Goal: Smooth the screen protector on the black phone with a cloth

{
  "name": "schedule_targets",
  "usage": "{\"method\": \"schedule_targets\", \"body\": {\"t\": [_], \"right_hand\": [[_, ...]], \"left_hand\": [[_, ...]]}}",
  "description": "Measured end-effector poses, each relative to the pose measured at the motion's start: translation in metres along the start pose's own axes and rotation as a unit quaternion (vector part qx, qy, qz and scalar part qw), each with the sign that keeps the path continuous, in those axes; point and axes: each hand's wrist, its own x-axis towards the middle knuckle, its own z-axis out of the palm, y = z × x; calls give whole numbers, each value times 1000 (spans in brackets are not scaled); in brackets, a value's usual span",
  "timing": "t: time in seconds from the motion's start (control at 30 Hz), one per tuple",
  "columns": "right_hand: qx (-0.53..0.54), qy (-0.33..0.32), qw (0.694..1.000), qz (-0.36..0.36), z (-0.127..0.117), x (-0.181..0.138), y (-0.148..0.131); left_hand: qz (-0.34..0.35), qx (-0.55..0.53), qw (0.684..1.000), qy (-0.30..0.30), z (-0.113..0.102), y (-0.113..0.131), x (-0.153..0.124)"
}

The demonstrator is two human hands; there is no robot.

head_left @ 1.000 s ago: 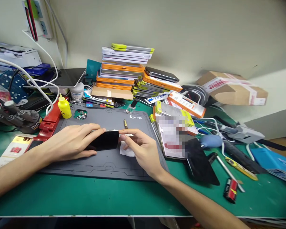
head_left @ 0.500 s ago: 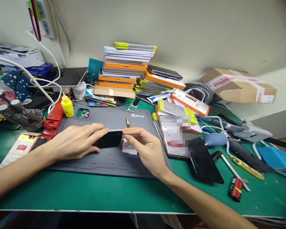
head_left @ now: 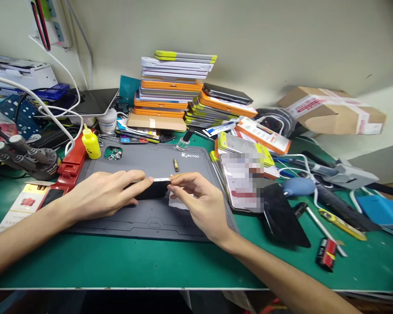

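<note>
A black phone (head_left: pixel 152 189) lies on the grey work mat (head_left: pixel 144 218) in the middle of the desk. My left hand (head_left: pixel 101 194) is wrapped over its left end, fingers curled round it. At the phone's right end my right hand (head_left: pixel 196 198) pinches the edge with thumb and fingertips; what, if anything, sits in the pinch is too small to see. A white wipe (head_left: pixel 178 203) lies on the mat under my right hand. A small brass bit (head_left: pixel 176 165) rests on the mat just beyond.
Stacked orange and grey boxes (head_left: pixel 173 89) stand at the back. A yellow bottle (head_left: pixel 91 143), red holder (head_left: pixel 70 163) and screwdriver stand (head_left: pixel 26 159) sit left. Packages (head_left: pixel 245 174), a blue blower (head_left: pixel 296 186), tools and a cardboard box (head_left: pixel 330 114) crowd the right.
The phone's near edge has tilted up, so it looks thinner now. My right fingers have closed in on its right end. The view shifted slightly.
</note>
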Motion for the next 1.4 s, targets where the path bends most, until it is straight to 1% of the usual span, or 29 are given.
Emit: {"method": "schedule_targets", "body": {"t": [0.23,0.4,0.63,1.0,1.13,1.27,1.4], "right_hand": [[1,4,1000,8,0,0,-1],[1,-5,1000,11,-3,-1,-5],[0,-25,999,21,-6,0,-6],[38,-54,997,28,-10,5,-7],[52,-71,995,39,-11,8,-7],[55,-69,995,37,-12,9,-7],[48,-65,996,31,-12,8,-6]], "left_hand": [[-17,-18,1000,-5,2,-1,0],[-25,-27,999,1,2,-2,1],[-57,-27,998,-29,1,-2,3],[-34,-20,999,14,1,-6,5],[-46,-30,998,3,1,-6,6],[-62,-34,997,-14,2,-7,6],[-51,-30,998,-1,2,-7,6]]}}
